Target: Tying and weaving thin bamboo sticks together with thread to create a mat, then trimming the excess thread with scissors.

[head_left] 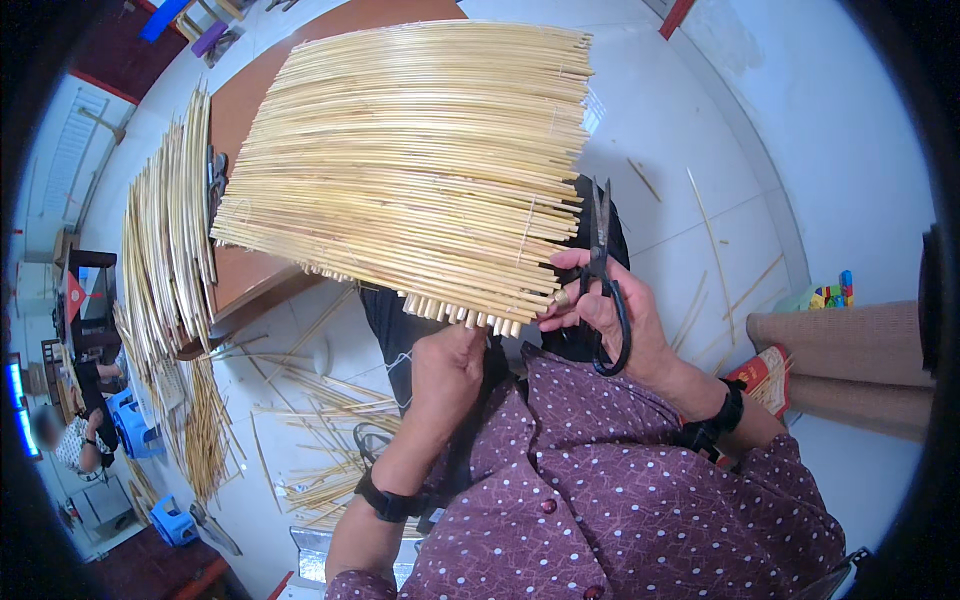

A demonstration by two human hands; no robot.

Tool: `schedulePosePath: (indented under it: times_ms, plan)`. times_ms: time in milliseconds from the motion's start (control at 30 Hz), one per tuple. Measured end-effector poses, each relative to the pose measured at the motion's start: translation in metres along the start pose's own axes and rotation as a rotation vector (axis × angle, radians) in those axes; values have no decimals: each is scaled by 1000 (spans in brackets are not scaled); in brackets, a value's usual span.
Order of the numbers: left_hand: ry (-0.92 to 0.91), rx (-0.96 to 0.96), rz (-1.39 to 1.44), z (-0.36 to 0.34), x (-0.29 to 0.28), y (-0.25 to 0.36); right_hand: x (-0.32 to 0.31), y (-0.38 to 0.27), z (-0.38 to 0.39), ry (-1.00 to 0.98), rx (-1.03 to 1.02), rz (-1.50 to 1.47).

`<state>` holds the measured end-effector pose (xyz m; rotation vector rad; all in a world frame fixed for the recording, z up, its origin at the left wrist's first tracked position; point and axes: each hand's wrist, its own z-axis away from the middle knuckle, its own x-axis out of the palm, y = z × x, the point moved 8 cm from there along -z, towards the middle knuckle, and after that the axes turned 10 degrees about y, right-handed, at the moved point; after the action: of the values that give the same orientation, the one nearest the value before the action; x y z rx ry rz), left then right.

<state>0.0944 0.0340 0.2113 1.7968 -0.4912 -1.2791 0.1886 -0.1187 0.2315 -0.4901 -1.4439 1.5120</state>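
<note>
A wide mat of straw-coloured sticks [400,140], bound with thin thread, rests over the table edge and my lap, with short cut ends showing along its near edge. My left hand [448,375] is closed at those ends beneath the near edge, gripping the mat; its fingertips are hidden. My right hand [620,320] holds black-handled scissors [600,220], blades pointing up alongside the mat's right edge, while its fingers also touch that edge. A loose white thread [398,362] hangs left of my left hand, over my dark trousers.
A brown table [250,292] bears a long pile of sticks [165,220] at left. Loose sticks [330,470] lie scattered on the tiled floor. Blue stools [138,425] and another person [75,450] are at far left. A beige padded seat [850,345] and toy blocks [835,295] sit at right.
</note>
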Motion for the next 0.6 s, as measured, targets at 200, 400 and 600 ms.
schedulePosePath:
  times_ms: [200,400,600]
  plan:
    - [-119,-252,150,9,9,-21,-4,6,-2,13,22,19]
    - [-169,-620,674,11,6,-22,-18,12,2,50,78,53]
    - [-168,-802,885,10,22,-37,-25,14,3,112,64,96]
